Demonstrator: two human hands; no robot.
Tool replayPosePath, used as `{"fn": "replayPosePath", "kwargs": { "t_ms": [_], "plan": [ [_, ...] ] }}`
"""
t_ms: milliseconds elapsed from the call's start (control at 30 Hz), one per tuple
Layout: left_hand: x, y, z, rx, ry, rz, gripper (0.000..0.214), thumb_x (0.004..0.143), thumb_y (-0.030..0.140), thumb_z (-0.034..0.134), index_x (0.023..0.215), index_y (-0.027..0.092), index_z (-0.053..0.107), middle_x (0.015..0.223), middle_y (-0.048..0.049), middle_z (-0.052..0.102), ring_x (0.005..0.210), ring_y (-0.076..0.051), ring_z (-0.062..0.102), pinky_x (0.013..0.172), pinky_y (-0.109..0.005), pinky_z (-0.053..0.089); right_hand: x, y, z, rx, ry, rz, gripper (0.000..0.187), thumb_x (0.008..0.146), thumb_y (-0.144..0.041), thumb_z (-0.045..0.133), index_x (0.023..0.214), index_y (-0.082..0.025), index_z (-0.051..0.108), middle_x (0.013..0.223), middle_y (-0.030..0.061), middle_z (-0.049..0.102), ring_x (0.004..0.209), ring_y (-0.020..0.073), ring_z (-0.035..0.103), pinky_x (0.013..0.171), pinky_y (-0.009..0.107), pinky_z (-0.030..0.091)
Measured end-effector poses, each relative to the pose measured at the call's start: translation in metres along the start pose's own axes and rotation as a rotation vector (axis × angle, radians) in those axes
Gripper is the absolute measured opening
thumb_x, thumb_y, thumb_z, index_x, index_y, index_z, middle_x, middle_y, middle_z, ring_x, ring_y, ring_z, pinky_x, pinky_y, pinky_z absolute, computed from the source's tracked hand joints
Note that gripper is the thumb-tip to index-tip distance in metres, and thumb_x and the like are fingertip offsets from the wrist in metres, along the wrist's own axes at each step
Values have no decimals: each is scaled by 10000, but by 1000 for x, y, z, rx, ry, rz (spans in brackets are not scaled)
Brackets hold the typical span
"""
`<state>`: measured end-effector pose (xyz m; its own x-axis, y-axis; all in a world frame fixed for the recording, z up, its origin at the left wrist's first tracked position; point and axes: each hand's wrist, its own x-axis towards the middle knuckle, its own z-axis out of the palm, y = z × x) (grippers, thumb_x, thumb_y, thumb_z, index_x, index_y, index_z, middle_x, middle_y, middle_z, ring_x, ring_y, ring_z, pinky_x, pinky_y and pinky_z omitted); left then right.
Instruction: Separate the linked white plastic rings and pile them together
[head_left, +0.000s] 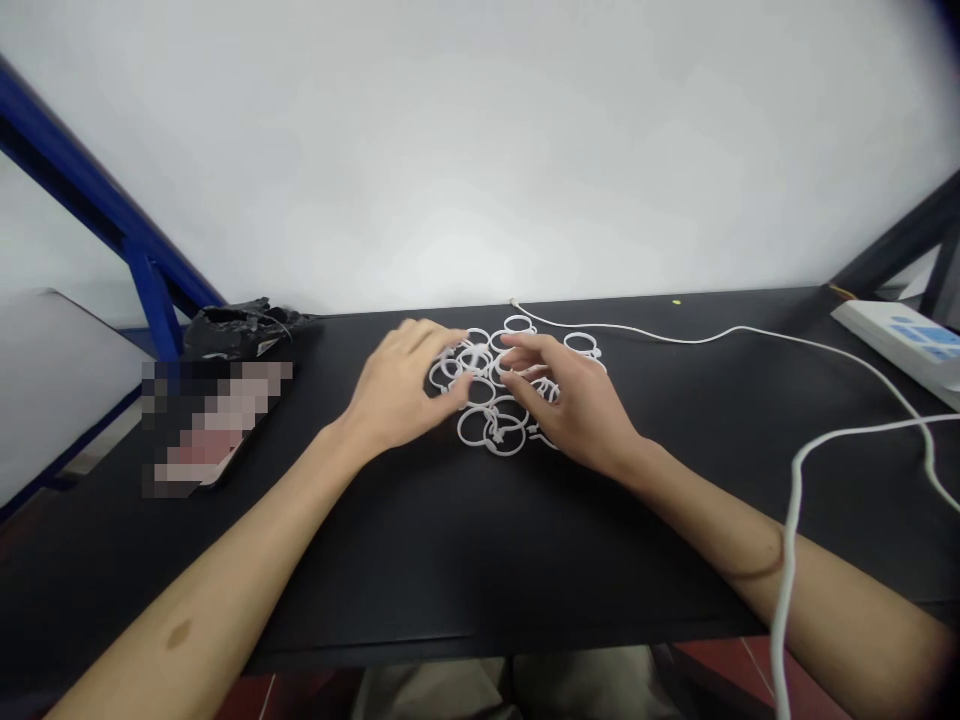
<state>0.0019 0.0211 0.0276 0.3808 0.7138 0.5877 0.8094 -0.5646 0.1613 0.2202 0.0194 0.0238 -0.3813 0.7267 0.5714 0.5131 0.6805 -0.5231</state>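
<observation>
A loose pile of thin white rings (504, 437) with small tabs lies on the black table (420, 560), several of them overlapping. At the pile's left side is my left hand (401, 385), its fingers reaching over the rings and the thumb spread away from them. My right hand (574, 400) hovers at the right side with curved fingers, thumb and forefinger apart. Both hands partly cover the pile. I see nothing gripped in either; whether the fingertips touch any rings I cannot tell.
A blurred-out flat object (217, 425) and a crumpled black plastic bag (232, 328) lie at the left. A white cord (675, 338) crosses the back right; another cable (795, 520) passes over my right forearm. At the right edge stands a white box (892, 340).
</observation>
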Motion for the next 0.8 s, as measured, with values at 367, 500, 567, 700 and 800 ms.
{"fn": "replayPosePath", "kwargs": {
  "t_ms": [367, 500, 567, 700, 800],
  "plan": [
    [-12, -66, -6, 396, -271, -311, 397, 804, 254, 515, 1173, 154, 624, 1239, -183, 586, 1154, -409, 469, 911, -570, 416, 0, 0, 0, -75, -26, -20, 209, 916, -249, 549, 1118, -218, 594, 927, 38, 683, 947, 211, 617, 861, 387, 484],
    [-3, -42, -10, 167, -318, -9, 233, 851, 254, 537, 1032, 258, 685, 1264, -68, 550, 1194, -308, 413, 977, -473, 409, 0, 0, 0, -74, -34, -15, 189, 921, -260, 545, 1094, -215, 607, 925, 39, 684, 951, 214, 611, 847, 381, 482],
    [-1, -35, -9, 121, -371, 41, 153, 867, 287, 558, 916, 258, 700, 1190, -58, 565, 1143, -292, 420, 942, -454, 425, 0, 0, 0, -75, -37, -10, 180, 919, -259, 547, 1082, -217, 612, 926, 40, 683, 943, 214, 612, 842, 381, 482],
    [0, -28, -10, 62, -346, 51, 113, 876, 281, 571, 852, 236, 672, 1050, -49, 596, 1022, -256, 438, 887, -417, 425, 0, 2, 1, -81, -49, -24, 165, 919, -251, 551, 1068, -214, 613, 909, 38, 681, 931, 208, 610, 851, 378, 482],
    [1, -16, -13, -41, -288, 68, 80, 889, 257, 555, 875, 231, 629, 957, -25, 620, 944, -221, 455, 854, -382, 421, -1, 3, 1, -79, -85, -47, 187, 910, -258, 571, 1088, -209, 602, 928, 43, 675, 920, 199, 617, 839, 364, 491]
  ]
}}
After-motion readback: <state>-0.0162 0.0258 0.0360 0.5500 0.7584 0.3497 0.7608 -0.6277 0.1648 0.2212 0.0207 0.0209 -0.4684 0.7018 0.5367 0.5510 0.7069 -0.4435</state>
